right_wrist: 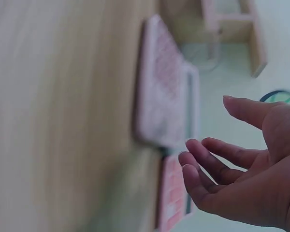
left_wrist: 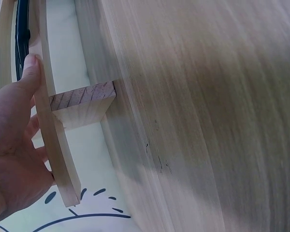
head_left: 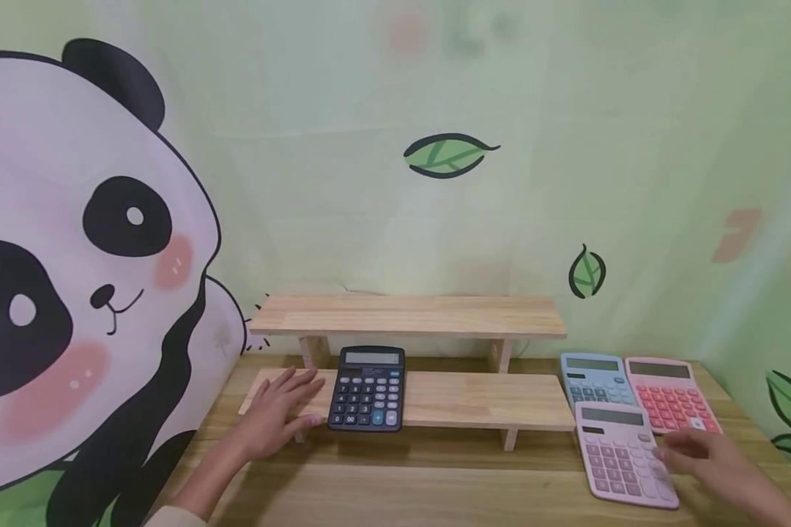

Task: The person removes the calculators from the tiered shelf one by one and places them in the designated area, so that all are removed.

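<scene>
A black calculator [head_left: 367,399] leans on the lower tier [head_left: 481,399] of a wooden stand, left of its middle. My left hand [head_left: 278,410] rests on that tier's left end, fingers extended and thumb at the front edge close beside the calculator. In the left wrist view, the thumb of my left hand [left_wrist: 14,130] touches the board by the calculator's dark edge [left_wrist: 22,36]. At the right, my right hand [head_left: 715,461] hovers beside a pale pink calculator [head_left: 622,457]. The right wrist view shows my right hand [right_wrist: 246,164] with fingers loosely bent and nothing between them.
Behind the pale pink calculator lie a blue calculator [head_left: 596,377] and a pink one with red keys [head_left: 669,395], close together on the wooden table [head_left: 435,483]. The stand's upper tier [head_left: 409,315] runs along the back, before a wall hanging printed with a panda [head_left: 105,219].
</scene>
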Tool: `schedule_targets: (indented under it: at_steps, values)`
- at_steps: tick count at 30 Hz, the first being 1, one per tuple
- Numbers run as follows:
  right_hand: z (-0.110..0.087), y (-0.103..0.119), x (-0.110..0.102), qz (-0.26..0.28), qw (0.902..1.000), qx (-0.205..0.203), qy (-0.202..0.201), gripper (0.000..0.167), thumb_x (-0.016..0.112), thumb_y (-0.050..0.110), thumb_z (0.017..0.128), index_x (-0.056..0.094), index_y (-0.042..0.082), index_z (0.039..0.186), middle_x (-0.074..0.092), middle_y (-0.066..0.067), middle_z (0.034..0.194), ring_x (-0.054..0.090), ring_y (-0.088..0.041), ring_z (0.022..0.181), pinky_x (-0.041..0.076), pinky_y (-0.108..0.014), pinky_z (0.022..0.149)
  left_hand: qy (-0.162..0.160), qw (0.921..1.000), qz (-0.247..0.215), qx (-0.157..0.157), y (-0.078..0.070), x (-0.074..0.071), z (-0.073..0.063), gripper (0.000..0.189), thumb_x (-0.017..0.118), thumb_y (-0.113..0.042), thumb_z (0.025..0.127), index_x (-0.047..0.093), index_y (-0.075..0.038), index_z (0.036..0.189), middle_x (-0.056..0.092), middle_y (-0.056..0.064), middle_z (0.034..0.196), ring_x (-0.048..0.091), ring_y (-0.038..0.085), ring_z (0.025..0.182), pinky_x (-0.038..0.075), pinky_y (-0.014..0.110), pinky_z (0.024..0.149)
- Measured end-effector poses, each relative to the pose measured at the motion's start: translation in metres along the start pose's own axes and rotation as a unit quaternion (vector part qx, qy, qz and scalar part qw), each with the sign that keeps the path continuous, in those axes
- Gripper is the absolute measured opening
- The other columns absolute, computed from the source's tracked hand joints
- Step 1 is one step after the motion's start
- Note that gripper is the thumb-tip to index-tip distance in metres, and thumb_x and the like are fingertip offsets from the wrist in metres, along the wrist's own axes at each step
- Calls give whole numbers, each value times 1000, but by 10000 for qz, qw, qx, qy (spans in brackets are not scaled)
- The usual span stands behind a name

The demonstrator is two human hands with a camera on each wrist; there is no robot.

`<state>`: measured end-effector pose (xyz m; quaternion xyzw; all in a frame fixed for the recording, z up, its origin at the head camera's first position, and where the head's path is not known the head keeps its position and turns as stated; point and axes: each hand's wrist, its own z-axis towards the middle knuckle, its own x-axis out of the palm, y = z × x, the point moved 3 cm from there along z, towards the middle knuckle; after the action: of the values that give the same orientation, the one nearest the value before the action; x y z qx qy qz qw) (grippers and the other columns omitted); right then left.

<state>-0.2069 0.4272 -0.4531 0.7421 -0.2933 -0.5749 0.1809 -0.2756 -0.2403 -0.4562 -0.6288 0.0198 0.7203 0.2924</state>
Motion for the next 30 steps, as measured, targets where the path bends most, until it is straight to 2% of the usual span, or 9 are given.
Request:
schedule_targets:
  at_steps: [4,9,15,19,22,25,30]
  values:
    - [-13,37,-5,-88,9985,-473,-243,72,66,49,104,58,-15,138,65,-32,130,66,-39,112,59,-56,93,-28,10000,42,-16,0,-1,0,66,71,-49,99,58,-14,153,44,14,165,30,52,153,16,82,116]
    - [-29,81,1,93,9951,-885,-425,66,65,47,105,59,-9,140,69,-24,130,67,-34,113,60,-49,92,-30,10000,50,-10,-1,-1,0,66,71,-49,99,58,-14,153,44,14,165,30,52,153,16,82,116]
    - [-33,118,33,687,9909,-1122,-282,56,69,40,105,61,-3,140,73,-13,124,68,-27,111,60,-45,91,-25,10000,16,3,-1,-1,0,66,71,-49,99,58,-14,154,44,14,165,29,52,154,16,82,116]
    - [-31,139,61,1098,9843,-1377,-123,46,70,34,105,66,-1,135,73,-8,122,68,-21,110,58,-34,89,-24,10000,20,2,-1,-2,1,67,71,-50,99,57,-14,154,44,14,165,29,52,153,16,82,116]
    - [-29,156,83,1470,9759,-1612,31,40,72,30,104,69,0,130,74,-9,122,69,-20,109,58,-29,86,-21,10000,33,-16,-1,-2,1,67,71,-50,99,57,-14,154,44,14,165,29,52,154,16,82,116]
    - [-27,171,106,1953,9631,-1824,319,37,72,27,103,70,-1,128,75,-9,120,70,-22,109,59,-27,87,-6,10000,18,-29,-1,-2,2,67,71,-50,99,57,-14,154,44,14,165,29,52,154,15,82,116]
    - [-21,197,142,2843,9269,-2247,981,37,69,21,105,67,-8,128,76,-14,119,72,-32,114,61,-34,94,30,10000,-44,-42,-2,-1,2,67,71,-50,98,58,-14,153,44,14,165,29,52,153,15,83,116]
